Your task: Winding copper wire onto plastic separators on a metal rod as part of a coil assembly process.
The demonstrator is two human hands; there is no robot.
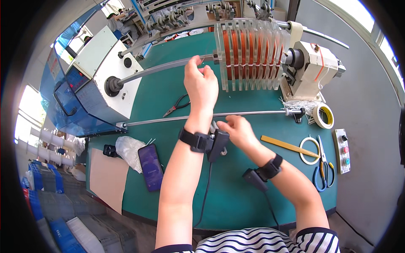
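Observation:
My left hand (201, 86) is raised at the square metal shaft (162, 67), left of the coil former. Its fingers are curled, and a thin strand seems to show at their tips, too fine to name. Lower down, my right hand (239, 131) is just in front of the thin metal rod (168, 119), fingers bent together; what they hold, if anything, is hidden. On the shaft sits a row of clear plates (223, 80) with orange-brown wire coils (234, 55) between them. White ties cross the coils. Black-handled pliers (177, 106) lie left of my left wrist.
A white winding machine (112, 80) with a blue cover stands left, a white tailstock (310, 67) right. White ties (300, 104), a tape roll (323, 116), a yellow strip (287, 146), a white ring (309, 162), scissors (322, 164), a button box (342, 152) and a phone (150, 168) surround me.

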